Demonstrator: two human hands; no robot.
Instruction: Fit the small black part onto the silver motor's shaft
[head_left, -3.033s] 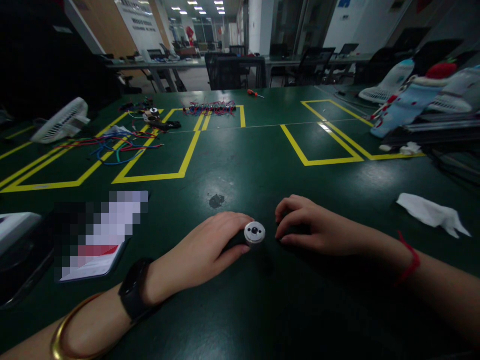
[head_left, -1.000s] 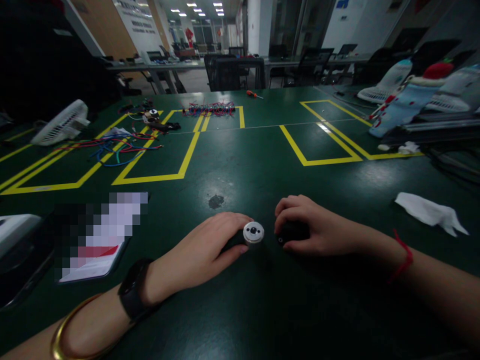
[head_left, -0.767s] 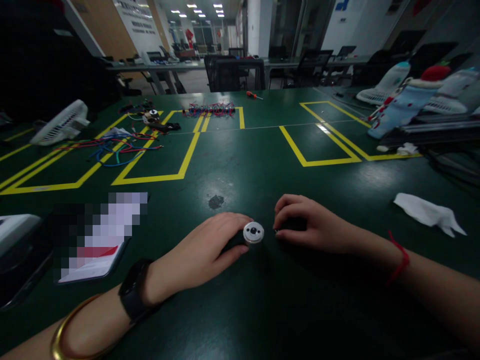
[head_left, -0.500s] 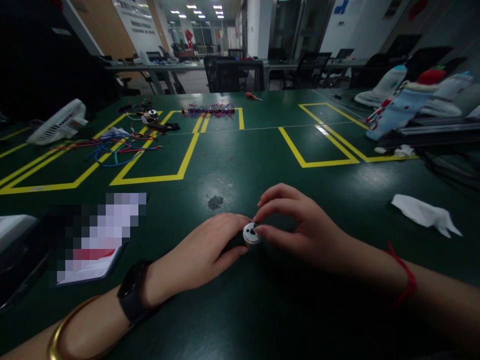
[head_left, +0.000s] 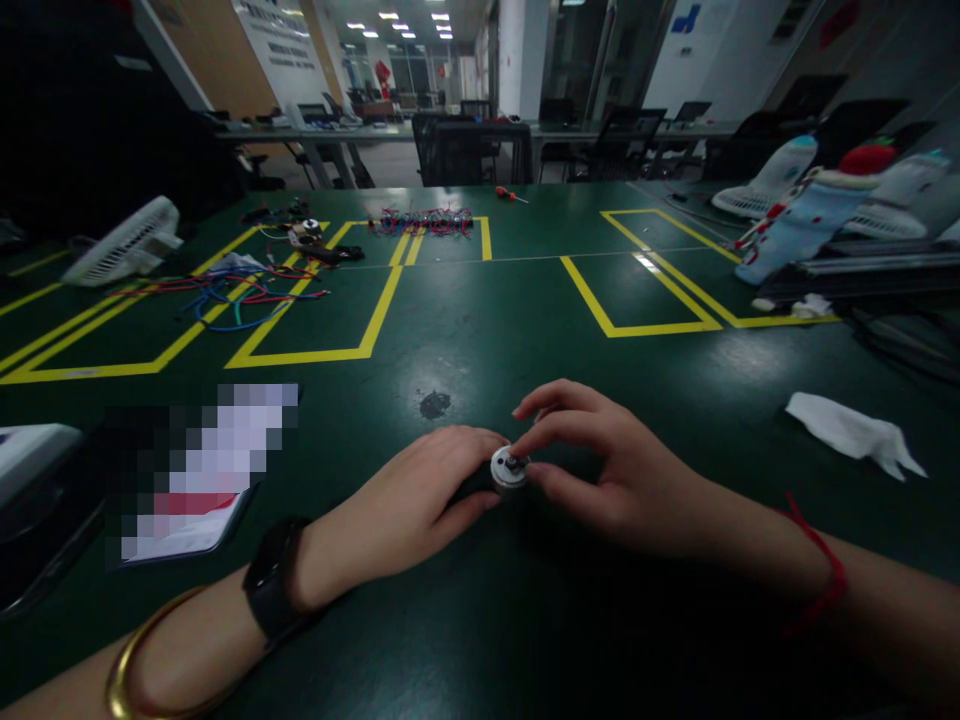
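Note:
A small silver metal cylinder (head_left: pixel 501 472) with dark holes in its flat top, looking like a small motor, stands upright on the green table (head_left: pixel 465 340). My left hand (head_left: pixel 420 485) grips it from the left, fingers behind and thumb in front. A tiny dark part (head_left: pixel 517 464) sits on the cylinder's top, its kind too small to make out. The index finger and thumb of my right hand (head_left: pixel 607 455) close around that part from above and from the right. The other right fingers are curved and raised.
A phone (head_left: pixel 202 530) lies left, its screen blurred. White tissue (head_left: pixel 855 430) is at right. Farther back are loose wires (head_left: pixel 240 300), a wire bundle (head_left: pixel 424 221), an orange screwdriver (head_left: pixel 510 194), a white fan (head_left: pixel 124 245) and a blue plush-like figure (head_left: pixel 799 225).
My right index finger has come down onto the top of the cylinder, and the right thumb has drawn back to its right edge. My left hand keeps its grip. The view has shifted slightly.

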